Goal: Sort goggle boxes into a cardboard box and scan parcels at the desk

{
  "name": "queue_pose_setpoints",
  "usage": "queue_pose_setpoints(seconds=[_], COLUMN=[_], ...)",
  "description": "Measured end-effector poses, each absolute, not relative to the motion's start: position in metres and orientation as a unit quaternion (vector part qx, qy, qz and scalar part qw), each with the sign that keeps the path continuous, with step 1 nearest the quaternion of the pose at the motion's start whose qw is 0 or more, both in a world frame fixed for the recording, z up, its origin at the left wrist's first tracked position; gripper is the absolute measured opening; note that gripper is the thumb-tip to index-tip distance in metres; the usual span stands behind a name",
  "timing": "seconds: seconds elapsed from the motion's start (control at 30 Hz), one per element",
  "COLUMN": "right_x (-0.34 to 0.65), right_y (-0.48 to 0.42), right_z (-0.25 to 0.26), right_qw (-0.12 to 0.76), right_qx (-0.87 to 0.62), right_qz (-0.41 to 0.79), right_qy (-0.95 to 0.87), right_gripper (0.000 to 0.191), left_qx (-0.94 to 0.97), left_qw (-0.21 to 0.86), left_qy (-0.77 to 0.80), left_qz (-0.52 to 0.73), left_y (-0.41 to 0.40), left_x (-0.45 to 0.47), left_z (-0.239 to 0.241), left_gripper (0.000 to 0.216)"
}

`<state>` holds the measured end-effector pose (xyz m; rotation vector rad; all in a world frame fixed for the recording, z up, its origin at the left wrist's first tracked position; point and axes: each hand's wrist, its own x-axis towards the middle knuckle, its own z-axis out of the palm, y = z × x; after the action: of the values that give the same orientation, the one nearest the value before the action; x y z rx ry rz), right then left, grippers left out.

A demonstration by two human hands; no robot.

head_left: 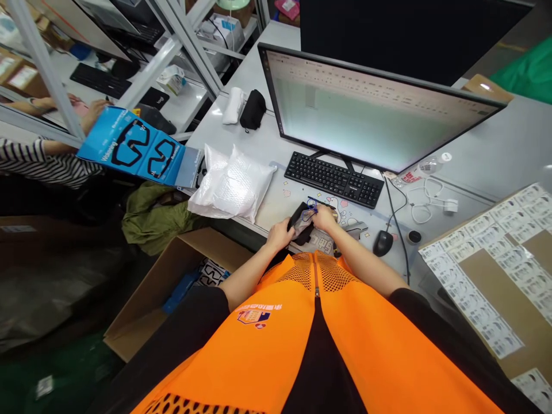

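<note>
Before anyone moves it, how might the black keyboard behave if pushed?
The black keyboard would probably slide rather than tip, as it lies flat and low. It looks likely stiff, being a straight slab. Pushed toward the monitor, it might bump the stand legs just behind it.

Head-worn view, forward and down

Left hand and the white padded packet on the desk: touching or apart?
Apart. The head view shows a strip of light tabletop between the left hand and the packet's lower right corner.
</note>
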<state>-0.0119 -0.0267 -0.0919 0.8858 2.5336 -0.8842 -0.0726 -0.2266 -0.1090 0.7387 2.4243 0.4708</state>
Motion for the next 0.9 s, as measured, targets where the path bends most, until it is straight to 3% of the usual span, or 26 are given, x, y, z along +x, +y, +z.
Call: queue_pose_setpoints(seconds=[0.33,0.5,0.73,0.9], right_x=[-0.018,-0.017,0.016,0.027], right_y=[-0.022,-0.023,-0.022,-0.018], right_z=[-0.113,-0.121,-0.117,-0.12], right_qw=[0.245,0.248,0.134,0.081], right_qx=[0.339,0.33,0.252,0.211], right_qz=[-0.24,-0.217,-0.285,-0.365], right_qy=[0.876,0.885,0.915,0.903], right_gripper=[0.043,0.035,0.051,0.033], left_qx=[0.273,0.304,0.308,0.304], left_qw=[0.334,0.368,0.368,0.37], left_qy=[0.889,0.865,0.867,0.867], left_qz=[0.152,0.152,0.135,0.138], left_y=[-0.218,-0.213,-0.209,-0.211], left_x=[-0.039,-0.04,-0.035,-0.035], left_z=[-0.108,-0.109,-0.112,-0.11], left_gripper=[0.057,0.081,0.089,0.087])
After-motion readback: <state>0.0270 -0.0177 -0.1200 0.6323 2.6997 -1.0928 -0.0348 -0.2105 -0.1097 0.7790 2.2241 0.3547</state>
